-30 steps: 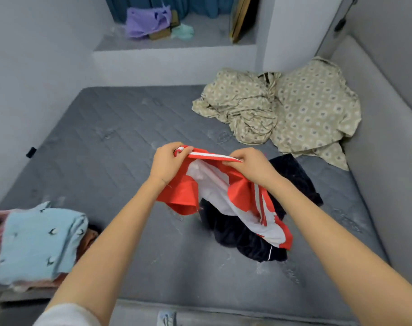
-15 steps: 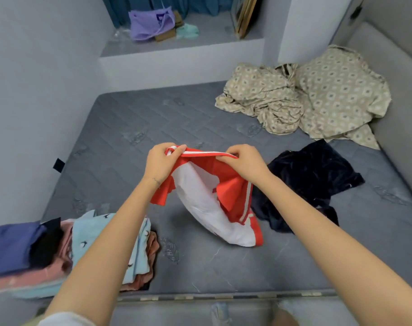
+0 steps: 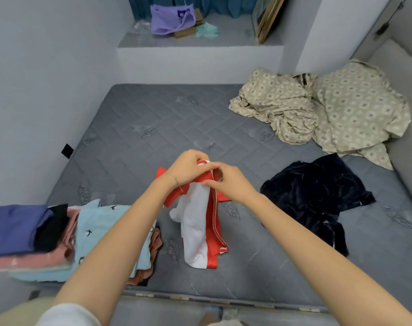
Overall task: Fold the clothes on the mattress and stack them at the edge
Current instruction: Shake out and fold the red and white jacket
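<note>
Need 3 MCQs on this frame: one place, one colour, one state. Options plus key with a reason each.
1. Where does the dark navy garment lie on the mattress?
A. right of the hands
B. on the folded stack
C. on the ledge

2. What colours is the held garment?
A. blue and black
B. red and white
C. beige

3. How is that garment held?
A. one hand
B. lying free
C. both hands pinching its top

Key: A, it lies crumpled at the right. B, red panels with white. C, left hand and right hand meet at its top edge.
</note>
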The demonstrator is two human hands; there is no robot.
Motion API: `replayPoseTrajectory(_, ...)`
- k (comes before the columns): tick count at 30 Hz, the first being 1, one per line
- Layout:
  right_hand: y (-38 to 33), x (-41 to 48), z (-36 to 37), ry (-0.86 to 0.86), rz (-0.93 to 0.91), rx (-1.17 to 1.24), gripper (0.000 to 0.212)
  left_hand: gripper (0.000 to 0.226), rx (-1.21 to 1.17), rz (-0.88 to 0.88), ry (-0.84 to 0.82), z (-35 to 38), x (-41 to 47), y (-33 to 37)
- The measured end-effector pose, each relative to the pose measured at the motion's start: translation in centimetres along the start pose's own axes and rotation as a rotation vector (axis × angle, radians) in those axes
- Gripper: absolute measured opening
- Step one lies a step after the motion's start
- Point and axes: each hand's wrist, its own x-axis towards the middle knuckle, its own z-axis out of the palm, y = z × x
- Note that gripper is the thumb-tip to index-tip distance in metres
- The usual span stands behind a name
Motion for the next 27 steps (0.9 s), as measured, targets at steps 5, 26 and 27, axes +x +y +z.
replayPoseTrajectory(5, -0.6, 0.2, 0.1, -0.029, 0.024, 0.227, 0.026, 0.029, -0.178, -0.088, 0.097, -2.4, -1.1, -2.1)
replayPoseTrajectory(26, -6.9, 1.8, 4.1, -0.081, 0.086, 0.063, 0.045, 0.012, 0.031, 0.013, -0.126, -9.0, -5.3, -9.9)
replayPoseTrajectory(27, -7.3, 1.8, 4.2, -0.106, 0.065, 0.012, 0.052, 0.013, 0.038, 0.042, -0.141, -9.2, -4.9, -9.4)
